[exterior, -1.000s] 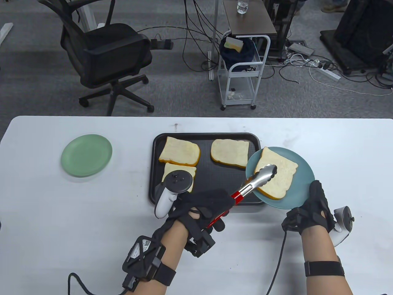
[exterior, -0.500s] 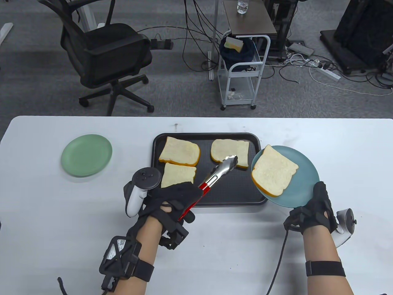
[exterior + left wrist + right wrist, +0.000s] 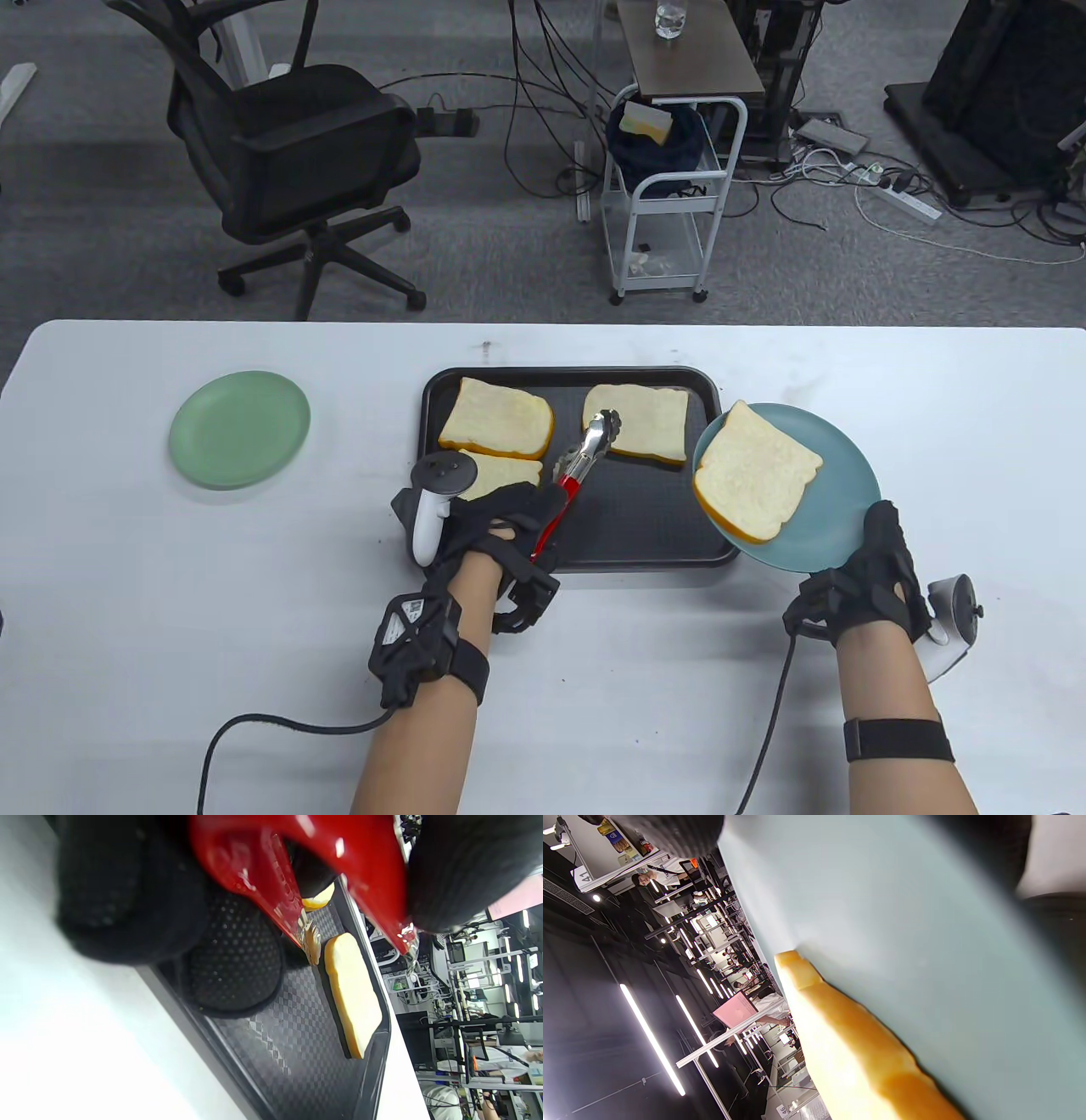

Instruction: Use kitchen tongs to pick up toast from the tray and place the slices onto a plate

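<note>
A black tray (image 3: 645,526) holds three toast slices: one at the far left (image 3: 496,418), one at the far right (image 3: 649,420), and one near-left (image 3: 501,474) partly hidden by my left hand. My left hand (image 3: 509,522) grips the red handles of the kitchen tongs (image 3: 581,463); their steel tips sit at the left edge of the far-right slice (image 3: 352,1012). My right hand (image 3: 874,577) holds a blue plate (image 3: 840,501) lifted beside the tray's right edge, with one toast slice (image 3: 755,475) lying on it. The plate (image 3: 925,921) and its toast crust (image 3: 857,1052) fill the right wrist view.
A green plate (image 3: 239,429) sits on the white table (image 3: 170,611) to the left. Behind the table are an office chair (image 3: 288,161), a small white cart (image 3: 670,187) and floor cables.
The tongs left the slice on the blue plate and swung left over the tray to the far-right slice. My left hand moved left, then forward. The blue plate shifted slightly right.
</note>
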